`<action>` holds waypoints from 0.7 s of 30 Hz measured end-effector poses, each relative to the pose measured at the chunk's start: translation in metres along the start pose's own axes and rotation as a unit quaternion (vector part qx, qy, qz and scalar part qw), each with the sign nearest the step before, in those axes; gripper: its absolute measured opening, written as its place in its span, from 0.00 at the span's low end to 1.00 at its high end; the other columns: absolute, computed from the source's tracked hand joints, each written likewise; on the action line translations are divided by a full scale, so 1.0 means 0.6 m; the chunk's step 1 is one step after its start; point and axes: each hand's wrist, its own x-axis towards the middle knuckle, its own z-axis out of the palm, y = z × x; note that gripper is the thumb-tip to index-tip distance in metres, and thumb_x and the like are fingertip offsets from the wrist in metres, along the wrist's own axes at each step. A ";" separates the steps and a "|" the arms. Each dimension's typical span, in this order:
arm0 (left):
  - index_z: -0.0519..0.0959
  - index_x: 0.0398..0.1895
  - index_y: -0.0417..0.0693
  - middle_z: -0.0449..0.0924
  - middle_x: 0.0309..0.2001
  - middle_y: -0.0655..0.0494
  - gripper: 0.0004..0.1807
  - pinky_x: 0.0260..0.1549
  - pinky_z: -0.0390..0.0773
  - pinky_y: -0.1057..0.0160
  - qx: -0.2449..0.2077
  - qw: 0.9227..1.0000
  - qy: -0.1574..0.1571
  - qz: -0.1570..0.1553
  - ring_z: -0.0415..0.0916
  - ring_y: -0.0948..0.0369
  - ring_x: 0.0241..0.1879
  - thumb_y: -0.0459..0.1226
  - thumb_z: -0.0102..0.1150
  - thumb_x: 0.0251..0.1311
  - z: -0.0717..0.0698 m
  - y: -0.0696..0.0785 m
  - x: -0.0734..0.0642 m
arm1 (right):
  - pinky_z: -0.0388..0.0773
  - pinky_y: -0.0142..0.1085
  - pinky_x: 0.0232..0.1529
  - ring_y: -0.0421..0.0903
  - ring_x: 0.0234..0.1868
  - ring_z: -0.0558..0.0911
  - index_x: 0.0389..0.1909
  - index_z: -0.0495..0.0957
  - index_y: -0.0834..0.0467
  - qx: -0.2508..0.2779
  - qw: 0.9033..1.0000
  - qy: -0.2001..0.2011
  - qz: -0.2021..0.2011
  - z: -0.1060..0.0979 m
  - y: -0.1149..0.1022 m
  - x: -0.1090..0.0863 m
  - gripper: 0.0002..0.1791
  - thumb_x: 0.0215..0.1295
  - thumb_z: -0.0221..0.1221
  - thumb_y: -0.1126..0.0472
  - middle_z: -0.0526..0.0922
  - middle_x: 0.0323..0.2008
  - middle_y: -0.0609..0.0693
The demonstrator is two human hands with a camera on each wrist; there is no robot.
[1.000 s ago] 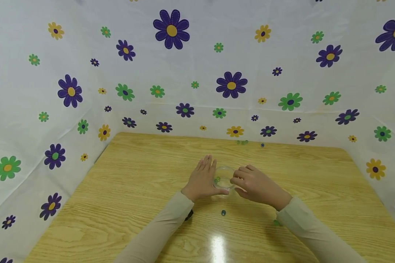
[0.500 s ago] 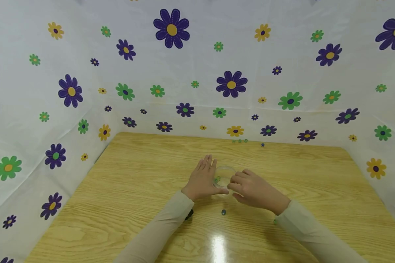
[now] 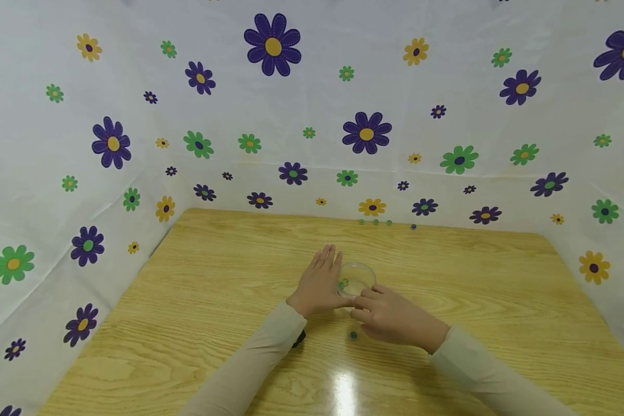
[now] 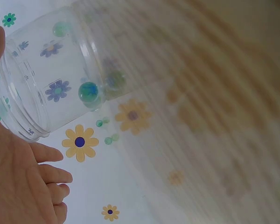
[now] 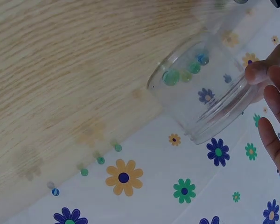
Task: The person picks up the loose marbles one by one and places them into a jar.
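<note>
A white cloth [image 3: 260,107] printed with purple, green and yellow flowers closes in the far, left and right sides of a wood-grain table [image 3: 213,289], whose near part carries a bright glare. Across it, from the near side, reach two pale sleeves [image 3: 249,364], with a dark object [image 3: 299,340] partly showing beneath the left cuff.

The left hand [image 3: 319,286] is spread, fingers extended toward the far side and thumb out to the right, touching the left side of the jar. The right hand [image 3: 395,315] has its fingers bent at the jar's near right rim; whether they pinch anything cannot be told. Between them the clear jar [image 3: 363,281] stands upright near the middle of the table, its near rim partly blocked by the left thumb and the right fingers.

Several marbles [image 5: 171,77], green and blue, lie at the jar's bottom. Three green marbles [image 3: 376,222] and one blue marble [image 3: 413,227] sit along the far edge; a dark blue marble [image 3: 353,335] lies nearer than the jar.

Compared with a second ago, the right hand is nearer and further left, uncovering the jar's right rim. The three green marbles are more widely spaced, and another, near the right cuff then, is out of sight.
</note>
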 end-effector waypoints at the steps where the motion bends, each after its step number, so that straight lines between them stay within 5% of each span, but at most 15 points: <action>1: 0.44 0.74 0.39 0.40 0.75 0.41 0.61 0.73 0.42 0.54 -0.001 1.000 0.001 0.001 0.35 0.50 0.75 0.72 0.48 0.49 0.000 0.000 0.000 | 0.78 0.35 0.41 0.39 0.37 0.79 0.38 0.80 0.51 0.001 1.000 -0.005 -0.003 0.002 -0.002 0.000 0.17 0.47 0.71 0.53 0.82 0.36 0.42; 13: 0.45 0.74 0.38 0.40 0.75 0.41 0.60 0.73 0.43 0.54 -0.005 1.000 0.008 0.007 0.36 0.50 0.75 0.69 0.51 0.50 -0.001 -0.001 -0.002 | 0.75 0.33 0.42 0.38 0.38 0.76 0.33 0.79 0.48 0.004 0.998 -0.043 -0.042 0.018 -0.023 0.006 0.10 0.51 0.68 0.53 0.79 0.33 0.40; 21: 0.45 0.74 0.38 0.40 0.75 0.41 0.60 0.73 0.43 0.54 -0.003 1.000 0.007 0.006 0.36 0.50 0.75 0.71 0.50 0.50 0.000 -0.001 -0.001 | 0.76 0.38 0.55 0.38 0.37 0.76 0.32 0.79 0.49 0.017 0.996 -0.061 -0.061 0.030 -0.032 0.010 0.04 0.57 0.64 0.56 0.79 0.32 0.41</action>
